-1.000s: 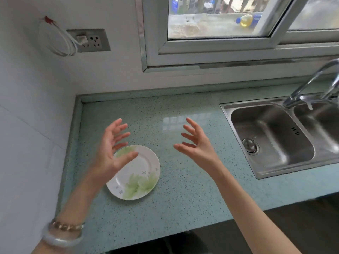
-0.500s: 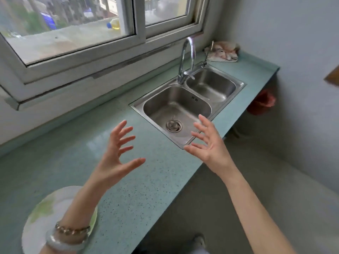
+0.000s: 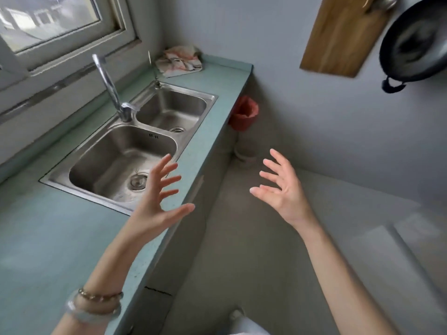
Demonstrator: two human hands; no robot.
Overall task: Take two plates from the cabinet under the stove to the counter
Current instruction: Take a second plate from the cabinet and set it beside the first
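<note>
A window [image 3: 55, 18] sits up and behind the double steel sink [image 3: 101, 155], at the far left. The sink is set into a pale green speckled counter [image 3: 36, 238], which runs on to the left of it and toward the viewer. No plate and no stove cabinet show in this view.

On the near side of the sink, the left forearm crosses the counter's front edge. It wears a gold-toned chain bracelet [image 3: 101, 296] and a pale bangle [image 3: 92, 313] at the wrist. The left hand [image 3: 154, 204] is raised above the sink's near right corner, with its fingers spread and lightly bent, and it holds nothing.

A chrome faucet [image 3: 108, 85] rises from the sink's back rim between the two basins. A crumpled cloth [image 3: 180, 60] lies on the counter just behind the sink's far basin.

To the right of the sink, past the counter's end, a red bin [image 3: 244, 112] stands on the grey floor [image 3: 242, 250]. The right hand [image 3: 283, 192] hangs over that floor, well apart from the sink, palm turned toward the left hand, with its fingers splayed and empty.

Farther right of the sink and higher up, a wooden cutting board [image 3: 338, 37] hangs on the wall. A dark wok [image 3: 416, 42] hangs just beside it.
</note>
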